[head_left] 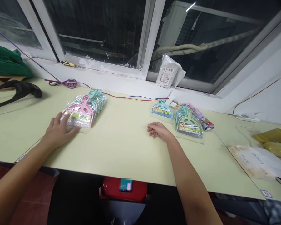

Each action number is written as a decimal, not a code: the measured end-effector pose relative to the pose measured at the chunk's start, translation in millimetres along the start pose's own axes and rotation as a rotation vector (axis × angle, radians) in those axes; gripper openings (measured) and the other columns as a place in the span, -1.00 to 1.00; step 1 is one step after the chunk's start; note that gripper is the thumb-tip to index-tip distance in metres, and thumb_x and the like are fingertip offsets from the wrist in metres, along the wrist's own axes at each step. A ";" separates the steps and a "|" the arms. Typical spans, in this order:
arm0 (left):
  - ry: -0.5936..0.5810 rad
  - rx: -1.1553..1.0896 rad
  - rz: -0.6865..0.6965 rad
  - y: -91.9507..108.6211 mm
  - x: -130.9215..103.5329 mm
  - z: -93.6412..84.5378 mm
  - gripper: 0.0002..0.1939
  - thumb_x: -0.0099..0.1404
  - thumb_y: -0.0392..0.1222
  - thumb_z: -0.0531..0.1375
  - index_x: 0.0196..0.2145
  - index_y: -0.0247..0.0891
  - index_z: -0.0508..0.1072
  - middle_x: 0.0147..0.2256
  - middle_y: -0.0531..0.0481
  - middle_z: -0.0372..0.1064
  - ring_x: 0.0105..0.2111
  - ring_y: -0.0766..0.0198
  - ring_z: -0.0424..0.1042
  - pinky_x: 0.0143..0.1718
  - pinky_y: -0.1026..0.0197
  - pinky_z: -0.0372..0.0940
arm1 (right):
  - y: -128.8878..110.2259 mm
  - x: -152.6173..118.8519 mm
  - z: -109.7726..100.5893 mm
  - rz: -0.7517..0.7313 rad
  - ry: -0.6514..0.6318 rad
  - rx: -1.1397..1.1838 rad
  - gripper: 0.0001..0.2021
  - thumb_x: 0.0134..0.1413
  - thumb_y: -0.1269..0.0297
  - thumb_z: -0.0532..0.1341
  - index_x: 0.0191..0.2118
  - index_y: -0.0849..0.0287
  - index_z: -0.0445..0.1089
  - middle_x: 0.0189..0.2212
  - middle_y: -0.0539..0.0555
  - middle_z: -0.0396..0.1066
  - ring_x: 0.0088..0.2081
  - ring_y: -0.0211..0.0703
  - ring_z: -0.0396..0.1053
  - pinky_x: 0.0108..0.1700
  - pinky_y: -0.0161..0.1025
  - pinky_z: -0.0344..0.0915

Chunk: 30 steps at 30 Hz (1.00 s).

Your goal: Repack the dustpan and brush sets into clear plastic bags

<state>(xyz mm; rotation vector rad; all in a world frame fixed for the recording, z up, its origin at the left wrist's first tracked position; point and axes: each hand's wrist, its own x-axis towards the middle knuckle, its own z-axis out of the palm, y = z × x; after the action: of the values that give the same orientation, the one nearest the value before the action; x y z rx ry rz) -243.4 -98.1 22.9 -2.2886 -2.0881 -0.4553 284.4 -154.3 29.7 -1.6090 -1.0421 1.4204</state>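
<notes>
On the left of the pale yellow table, my left hand reaches with spread fingers to the lower left edge of a pink dustpan-and-brush set in clear wrapping. Its fingertips touch the wrapper, and the hand is not closed around it. Behind the pink set leans a row of wrapped blue-green dustpan sets. My right hand rests over the middle right of the table, fingers curled in, with nothing visible in them. Close beyond it lies a blue dustpan set. To its right, a green dustpan set lies over other blue ones.
Patterned cloth lies behind the green set. A white packet leans on the sill near a screwdriver. Coiled cable, black glasses-like gear and a green bag are at left. Papers lie at right.
</notes>
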 end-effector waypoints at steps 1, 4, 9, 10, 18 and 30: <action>0.019 0.012 0.004 2.1 -4.5 -3.6 -0.06 0.35 0.35 0.04 0.50 -0.14 -0.15 0.50 -0.30 -0.34 0.46 -0.29 -0.21 0.39 -0.20 -0.11 | 0.9 0.8 -0.4 -0.002 -0.003 0.004 -0.86 0.25 0.24 0.31 -0.22 0.19 0.40 -0.33 0.12 0.54 -0.49 -0.24 0.50 -0.59 -0.39 0.36; 0.103 0.023 0.025 22.4 -17.8 -21.8 -0.06 0.34 0.37 0.04 0.49 -0.14 -0.12 0.50 -0.28 -0.33 0.47 -0.31 -0.24 0.39 -0.25 -0.11 | 3.7 4.7 -1.1 -0.007 -0.002 -0.008 -0.83 0.23 0.20 0.32 -0.22 0.18 0.39 -0.30 0.13 0.54 -0.48 -0.23 0.49 -0.59 -0.38 0.33; 0.069 -0.223 0.407 125.2 -16.6 -44.4 -0.33 0.43 0.21 0.03 0.38 -0.07 0.16 0.39 -0.10 0.08 0.41 0.02 0.06 0.40 -0.06 0.05 | 6.7 12.5 -10.1 -0.247 0.373 -0.406 -0.84 0.30 0.19 0.17 -0.18 0.14 0.44 -0.29 0.10 0.52 -0.37 -0.18 0.45 -0.31 -0.26 0.44; -0.001 -0.283 0.490 152.3 -10.7 -40.3 -0.40 0.42 0.21 0.05 0.32 -0.02 0.26 0.38 -0.06 0.12 0.39 0.02 0.12 0.39 -0.05 0.09 | 7.7 13.6 -14.0 -0.335 0.511 -0.545 -0.81 0.30 0.21 0.15 -0.13 0.14 0.46 -0.23 0.13 0.53 -0.24 -0.11 0.47 -0.13 -0.19 0.45; -0.142 -0.628 0.634 283.2 42.2 64.5 -0.58 0.38 -0.02 0.10 0.12 -0.16 0.46 0.16 -0.28 0.37 0.22 -0.14 0.32 0.25 -0.22 0.27 | 27.2 30.5 -39.9 -0.345 0.640 -1.077 -0.58 0.39 0.17 0.03 0.24 0.08 0.39 0.36 0.17 0.22 0.40 0.23 0.02 0.37 0.25 -0.03; -0.085 -0.705 0.646 268.2 47.5 89.3 -0.70 0.36 -0.06 0.15 -0.02 -0.19 0.51 0.13 -0.26 0.39 0.19 -0.12 0.32 0.25 -0.19 0.25 | 10.3 16.1 4.7 -0.279 0.525 -1.181 -0.56 0.38 0.04 0.07 0.23 0.10 0.37 0.27 0.27 0.28 0.25 0.29 0.18 0.25 0.24 0.15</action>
<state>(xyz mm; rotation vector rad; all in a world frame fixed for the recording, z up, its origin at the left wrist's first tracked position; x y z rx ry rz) 40.1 -63.5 -2.2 -3.1863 -1.1633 -1.1945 281.7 -143.6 13.4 -2.2797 -1.8000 0.0391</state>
